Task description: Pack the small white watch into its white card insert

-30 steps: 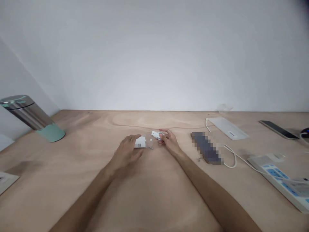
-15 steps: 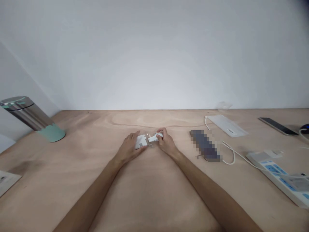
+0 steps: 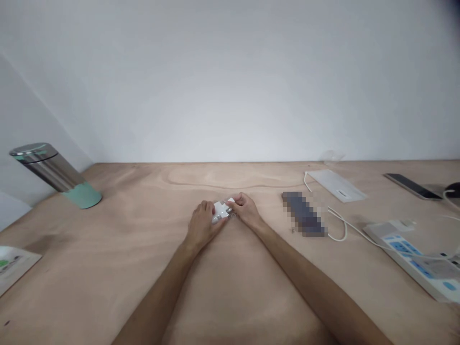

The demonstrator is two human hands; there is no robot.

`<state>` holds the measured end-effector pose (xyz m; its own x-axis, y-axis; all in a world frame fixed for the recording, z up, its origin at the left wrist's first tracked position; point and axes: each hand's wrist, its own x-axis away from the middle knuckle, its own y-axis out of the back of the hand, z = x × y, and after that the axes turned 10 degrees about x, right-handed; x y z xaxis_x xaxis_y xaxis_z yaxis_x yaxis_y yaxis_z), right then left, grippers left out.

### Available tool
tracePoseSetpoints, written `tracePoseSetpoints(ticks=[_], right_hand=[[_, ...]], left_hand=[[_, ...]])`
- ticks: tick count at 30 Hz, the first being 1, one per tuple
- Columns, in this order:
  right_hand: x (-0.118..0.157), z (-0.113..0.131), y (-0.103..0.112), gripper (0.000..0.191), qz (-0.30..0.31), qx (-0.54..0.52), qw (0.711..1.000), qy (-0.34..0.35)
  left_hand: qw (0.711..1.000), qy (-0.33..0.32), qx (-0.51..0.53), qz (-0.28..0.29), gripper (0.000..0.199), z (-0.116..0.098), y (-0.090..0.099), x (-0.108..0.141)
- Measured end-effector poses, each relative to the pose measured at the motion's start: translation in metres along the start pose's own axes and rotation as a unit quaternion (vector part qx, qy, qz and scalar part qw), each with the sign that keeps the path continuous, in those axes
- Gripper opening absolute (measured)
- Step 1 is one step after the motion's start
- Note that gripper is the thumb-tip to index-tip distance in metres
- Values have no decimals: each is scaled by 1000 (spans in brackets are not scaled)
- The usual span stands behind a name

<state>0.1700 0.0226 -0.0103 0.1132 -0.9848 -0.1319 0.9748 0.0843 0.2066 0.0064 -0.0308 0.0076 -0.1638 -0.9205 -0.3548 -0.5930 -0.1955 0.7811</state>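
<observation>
Both hands meet at the middle of the plywood table [image 3: 143, 215]. My left hand [image 3: 203, 225] and my right hand [image 3: 244, 211] both grip a small white plastic piece [image 3: 220, 210] with a metal part showing at its lower edge. Their fingers cover much of it, so its exact kind cannot be made out. A bit of metal also glints [image 3: 233, 215] just under my right fingers. Any clear plastic from the earlier frames is hidden or too faint to see.
To the right lie a pixelated dark oblong object [image 3: 304, 214], a white cable [image 3: 338, 231], a white flat pad [image 3: 336, 185], a phone [image 3: 412, 186] and a white power strip [image 3: 406, 254]. A tilted steel bin with a teal base [image 3: 53, 175] and a printed sheet [image 3: 14, 266] are at the left.
The hands have moved closer together, and the two white pieces held apart earlier are now pressed together as one. The view has shifted slightly.
</observation>
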Motion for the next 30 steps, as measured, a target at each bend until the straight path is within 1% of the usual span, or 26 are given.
tracePoseSetpoints(ticks=[3,7,9,12,14,16,18,23,25,27,30], right_hand=[[1,5,-2,31,7,-25,1000,-12],[3,5,-3,24,-19,3,1000,-11],[4,3,-3,22,-39,44,998,-9],[6,0,-4,21,-74,149,986,4],[9,0,-6,19,-76,201,977,7],[12,1,-9,19,-65,224,972,11],[16,4,-10,21,-57,234,970,22],[26,11,-13,36,-32,234,970,46],[29,11,-14,33,-21,232,971,49],[30,9,-14,27,-23,218,975,38],[32,11,-16,24,-64,193,979,0]], left_hand=[[1000,-1,-21,1,30,-3,-3,2],[1000,8,-28,1,29,-7,-5,5],[1000,8,-24,3,28,-8,-6,6],[1000,8,-14,5,26,-9,-5,6],[1000,12,-5,5,26,-9,-4,6],[1000,17,4,9,26,-8,-3,6],[1000,14,12,18,26,-8,-1,5],[999,1,-4,43,29,-5,0,5],[999,2,-4,47,29,-4,-1,5],[999,2,-1,45,29,-3,-1,5],[999,-13,-4,43,29,-3,0,6]])
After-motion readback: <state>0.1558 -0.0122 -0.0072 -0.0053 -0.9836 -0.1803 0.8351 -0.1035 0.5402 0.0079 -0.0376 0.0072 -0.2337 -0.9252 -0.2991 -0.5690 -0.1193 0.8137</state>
